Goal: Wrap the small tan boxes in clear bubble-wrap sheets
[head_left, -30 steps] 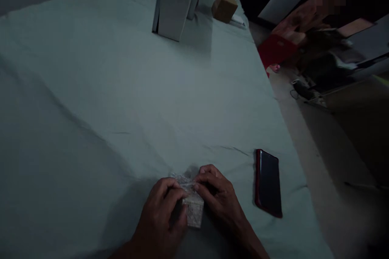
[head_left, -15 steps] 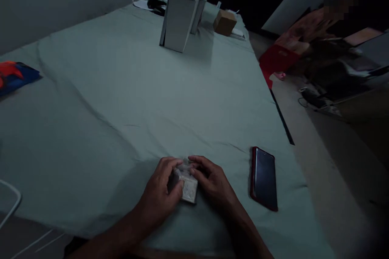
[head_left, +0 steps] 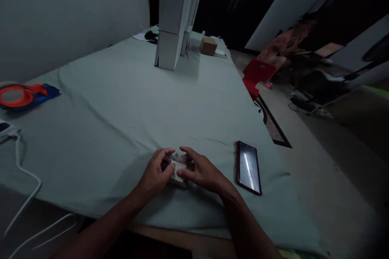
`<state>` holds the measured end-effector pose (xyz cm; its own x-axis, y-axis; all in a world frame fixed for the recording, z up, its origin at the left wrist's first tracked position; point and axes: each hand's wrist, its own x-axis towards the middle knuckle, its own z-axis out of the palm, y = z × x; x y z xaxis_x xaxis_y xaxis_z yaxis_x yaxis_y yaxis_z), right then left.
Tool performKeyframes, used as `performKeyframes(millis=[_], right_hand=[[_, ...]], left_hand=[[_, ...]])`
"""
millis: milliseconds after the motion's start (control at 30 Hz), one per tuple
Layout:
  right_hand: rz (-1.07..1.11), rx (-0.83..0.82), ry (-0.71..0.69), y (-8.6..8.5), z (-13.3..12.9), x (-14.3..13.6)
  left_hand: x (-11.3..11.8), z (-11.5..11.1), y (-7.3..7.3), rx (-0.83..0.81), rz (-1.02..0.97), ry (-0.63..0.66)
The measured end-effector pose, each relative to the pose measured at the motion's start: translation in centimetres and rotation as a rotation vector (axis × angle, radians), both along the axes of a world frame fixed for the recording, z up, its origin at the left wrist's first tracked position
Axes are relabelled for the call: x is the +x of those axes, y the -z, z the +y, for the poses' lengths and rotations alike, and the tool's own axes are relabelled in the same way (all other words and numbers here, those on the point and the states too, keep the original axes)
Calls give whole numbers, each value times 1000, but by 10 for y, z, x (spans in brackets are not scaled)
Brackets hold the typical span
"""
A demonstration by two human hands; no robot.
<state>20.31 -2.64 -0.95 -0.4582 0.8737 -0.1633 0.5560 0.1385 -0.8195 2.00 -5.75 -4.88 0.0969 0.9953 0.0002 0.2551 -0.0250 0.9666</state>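
A table point(head_left: 146, 101) under a pale green cloth fills most of the view, its left edge along a wall point(head_left: 75, 12). Past its right edge a person point(head_left: 278, 46) sits beyond a red chair point(head_left: 258, 73). A tall white stack point(head_left: 169, 48) stands toward the far edge, with a brown box point(head_left: 208, 46) to its right, by the far right corner.

Both hands are at the near edge, about midway along it. The left hand point(head_left: 156, 174) is bent, its thumb on a small box point(head_left: 178, 181) and its fingers arched toward the far side. The right hand point(head_left: 200, 170) mirrors it, thumb over the top, forefinger raised and curved; the two forefingers stand apart. How firmly either hand grips cannot be told.

Toward the left edge, an orange ring point(head_left: 28, 98) lies on a blue packet point(head_left: 54, 91). A white cable point(head_left: 28, 173) runs from a device point(head_left: 5, 128) and drops over the near edge. The phone point(head_left: 248, 168) lies screen up near the right edge, a streak of light across it. Smallest is the small box, on or just above the cloth between the hands, partly hidden by the thumbs.
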Motion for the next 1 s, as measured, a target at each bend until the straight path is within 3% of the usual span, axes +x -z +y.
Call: performKeyframes(millis=[133, 233, 433, 567, 800, 1000], right_hand=[[18, 57, 56, 6, -6, 0], [64, 94, 115, 14, -8, 3], [148, 30, 85, 27, -2, 11], [181, -19, 127, 26, 4, 13], [99, -14, 172, 25, 17, 6], [193, -15, 198, 35, 13, 2]], left_hand=[[2, 2, -5, 82, 43, -6], [4, -5, -5, 245, 158, -48], [5, -22, 3, 542, 378, -44], [6, -23, 8, 549, 392, -7], [8, -23, 7, 580, 396, -52], [6, -20, 4, 623, 451, 59]])
